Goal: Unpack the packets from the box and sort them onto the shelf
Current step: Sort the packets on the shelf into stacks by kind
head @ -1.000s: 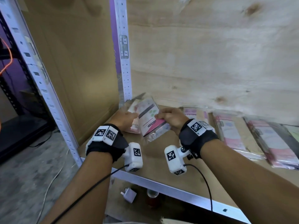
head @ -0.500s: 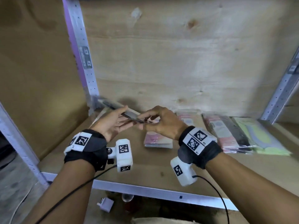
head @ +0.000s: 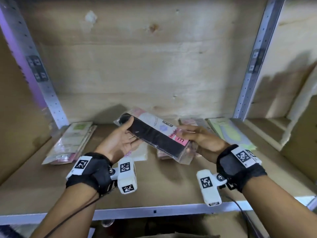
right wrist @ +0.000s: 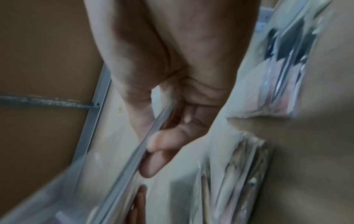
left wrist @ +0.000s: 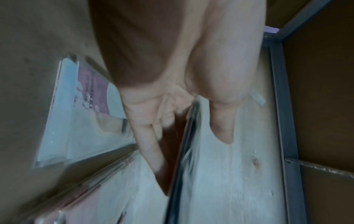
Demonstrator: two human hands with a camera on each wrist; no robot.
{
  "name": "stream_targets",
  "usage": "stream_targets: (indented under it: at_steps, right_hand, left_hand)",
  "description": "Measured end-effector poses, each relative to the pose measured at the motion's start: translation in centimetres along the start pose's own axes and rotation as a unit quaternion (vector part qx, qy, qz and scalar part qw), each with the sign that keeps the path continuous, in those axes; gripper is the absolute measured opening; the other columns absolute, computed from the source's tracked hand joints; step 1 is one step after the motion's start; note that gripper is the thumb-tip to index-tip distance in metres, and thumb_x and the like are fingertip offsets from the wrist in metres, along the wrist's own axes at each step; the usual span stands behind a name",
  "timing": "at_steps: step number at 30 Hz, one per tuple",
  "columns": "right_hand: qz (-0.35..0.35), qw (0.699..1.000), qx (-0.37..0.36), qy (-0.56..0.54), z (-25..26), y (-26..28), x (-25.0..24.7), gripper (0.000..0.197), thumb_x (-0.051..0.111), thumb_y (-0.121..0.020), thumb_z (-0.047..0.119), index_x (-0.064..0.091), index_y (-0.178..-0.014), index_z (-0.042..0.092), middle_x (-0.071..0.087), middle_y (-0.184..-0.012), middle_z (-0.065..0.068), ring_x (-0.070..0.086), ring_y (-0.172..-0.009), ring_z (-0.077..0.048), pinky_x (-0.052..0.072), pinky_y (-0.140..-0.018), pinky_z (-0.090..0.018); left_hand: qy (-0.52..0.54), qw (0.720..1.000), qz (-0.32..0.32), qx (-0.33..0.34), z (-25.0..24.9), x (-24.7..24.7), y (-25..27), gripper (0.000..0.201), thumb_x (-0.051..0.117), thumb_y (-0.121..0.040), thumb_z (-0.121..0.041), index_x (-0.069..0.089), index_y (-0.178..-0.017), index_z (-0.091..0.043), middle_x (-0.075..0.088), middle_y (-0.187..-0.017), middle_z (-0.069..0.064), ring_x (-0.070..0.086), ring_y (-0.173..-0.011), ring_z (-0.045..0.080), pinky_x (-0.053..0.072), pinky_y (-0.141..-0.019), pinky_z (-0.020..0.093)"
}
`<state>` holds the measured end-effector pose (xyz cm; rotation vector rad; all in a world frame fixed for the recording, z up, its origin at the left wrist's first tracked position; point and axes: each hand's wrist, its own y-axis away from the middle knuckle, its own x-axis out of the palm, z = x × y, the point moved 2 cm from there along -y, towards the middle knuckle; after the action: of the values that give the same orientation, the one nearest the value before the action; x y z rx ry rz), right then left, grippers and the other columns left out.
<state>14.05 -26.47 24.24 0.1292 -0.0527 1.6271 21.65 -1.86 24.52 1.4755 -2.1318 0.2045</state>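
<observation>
Packets lie in separate piles along the wooden shelf [head: 171, 182], and one black packet [head: 154, 138] is held in the air above them, slanting from far left to near right. At the far left, near the grey upright post [head: 49, 93], a pale green and pink pile [head: 72, 143] lies flat on the board. The left hand [head: 120, 143] comes next, palm up, its thumb pressed on the black packet's far-left end and its fingers beneath. Under the held packet rests a pink pile [head: 164, 154]. The right hand [head: 202, 141] pinches the packet's near-right end, by its pink label, thumb on top. Furthest right lies a light green pile [head: 229, 133].
</observation>
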Motion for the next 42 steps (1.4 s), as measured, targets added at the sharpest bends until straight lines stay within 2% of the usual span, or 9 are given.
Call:
stream_targets:
  at_steps: [2, 5, 9, 14, 18, 26, 31, 35, 42]
  right_hand:
    - [-0.013, 1.0, 0.009, 0.011, -0.2, 0.8, -1.7, 0.035, 0.074, -0.081, 0.014, 0.072, -0.115, 0.009, 0.069, -0.117, -0.021, 0.063, -0.098, -0.034, 0.046, -0.088, -0.048]
    - [-0.032, 0.997, 0.023, 0.063, 0.3, 1.7, -3.4, 0.034, 0.078, -0.075, 0.021, 0.075, -0.108, 0.014, 0.074, -0.104, -0.013, 0.062, -0.076, -0.023, 0.041, -0.061, -0.031]
    - [-0.062, 0.996, 0.014, 0.069, 0.7, 2.6, -5.3, 0.039, 0.077, -0.079, 0.016, 0.071, -0.117, 0.013, 0.075, -0.102, -0.009, 0.062, -0.064, -0.012, 0.041, -0.043, -0.017]
    - [-0.101, 0.99, -0.003, -0.102, -0.2, 3.1, -7.2, 0.048, 0.066, -0.09, 0.018, 0.055, -0.134, 0.004, 0.063, -0.128, -0.022, 0.062, -0.104, -0.031, 0.06, -0.074, -0.033]
    - [-0.053, 0.974, -0.031, -0.218, -0.1, 2.8, -7.4, 0.049, 0.056, -0.095, 0.037, 0.055, -0.139, 0.016, 0.058, -0.139, -0.008, 0.057, -0.127, -0.026, 0.047, -0.104, -0.043]
    - [-0.08, 0.98, -0.093, -0.155, -1.6, 0.8, -5.2, 0.05, 0.067, -0.088, 0.012, 0.049, -0.135, 0.005, 0.063, -0.126, -0.012, 0.064, -0.106, -0.032, 0.055, -0.094, -0.045]
    - [-0.17, 0.97, -0.12, -0.123, -1.9, 0.1, -5.1, 0.041, 0.062, -0.093, 0.004, 0.05, -0.13, -0.006, 0.069, -0.11, -0.015, 0.069, -0.081, -0.021, 0.055, -0.061, -0.026]
    - [-0.183, 0.969, -0.128, -0.101, -1.9, -0.2, -5.7, 0.034, 0.06, -0.094, 0.007, 0.054, -0.126, -0.004, 0.069, -0.114, -0.017, 0.068, -0.088, -0.026, 0.053, -0.072, -0.036]
    - [-0.08, 0.995, -0.048, -0.028, -3.4, -0.4, -3.9, 0.027, 0.064, -0.093, 0.013, 0.065, -0.113, -0.005, 0.071, -0.108, -0.026, 0.069, -0.096, -0.041, 0.058, -0.085, -0.048]
  left_hand:
    - [0.004, 1.0, -0.017, 0.006, 0.1, -0.3, -0.8, 0.061, 0.066, -0.086, -0.045, 0.055, -0.129, -0.004, 0.07, -0.121, 0.016, 0.069, -0.11, 0.023, 0.061, -0.083, 0.033]
    - [-0.056, 0.998, -0.012, -0.006, 0.5, -0.2, -1.7, 0.059, 0.066, -0.083, -0.055, 0.06, -0.125, -0.014, 0.074, -0.111, 0.008, 0.072, -0.101, 0.017, 0.053, -0.096, 0.033]
    - [-0.179, 0.984, -0.019, 0.0, 1.6, 0.5, -1.9, 0.042, 0.076, -0.074, -0.049, 0.068, -0.105, -0.022, 0.076, -0.093, 0.0, 0.073, -0.074, 0.008, 0.057, -0.061, 0.02]
    - [-0.19, 0.982, -0.007, -0.006, 2.3, 0.5, -2.1, 0.031, 0.077, -0.074, -0.033, 0.074, -0.1, -0.016, 0.078, -0.094, 0.004, 0.074, -0.079, 0.014, 0.058, -0.068, 0.023]
    - [-0.121, 0.992, -0.018, -0.017, 3.0, 1.5, -2.2, 0.04, 0.071, -0.085, -0.018, 0.065, -0.121, -0.002, 0.071, -0.114, 0.015, 0.071, -0.087, 0.02, 0.062, -0.076, 0.028]
    - [-0.093, 0.994, 0.014, -0.049, 6.0, 5.2, -2.8, 0.033, 0.064, -0.09, -0.002, 0.061, -0.123, 0.005, 0.067, -0.122, 0.023, 0.069, -0.101, 0.027, 0.061, -0.084, 0.036]
    - [-0.212, 0.975, 0.066, -0.03, 6.2, 5.1, -3.3, 0.039, 0.078, -0.083, -0.02, 0.067, -0.119, -0.007, 0.074, -0.114, 0.013, 0.072, -0.104, 0.027, 0.06, -0.086, 0.035]
    - [-0.228, 0.972, 0.052, 0.015, 4.0, 3.8, -4.0, 0.056, 0.089, -0.064, -0.044, 0.071, -0.111, -0.019, 0.075, -0.113, 0.006, 0.073, -0.101, 0.023, 0.06, -0.079, 0.028]
    - [-0.268, 0.962, 0.043, 0.04, 3.1, 3.8, -4.7, 0.064, 0.079, -0.071, -0.058, 0.065, -0.119, -0.018, 0.076, -0.109, 0.003, 0.074, -0.1, 0.02, 0.06, -0.078, 0.03]
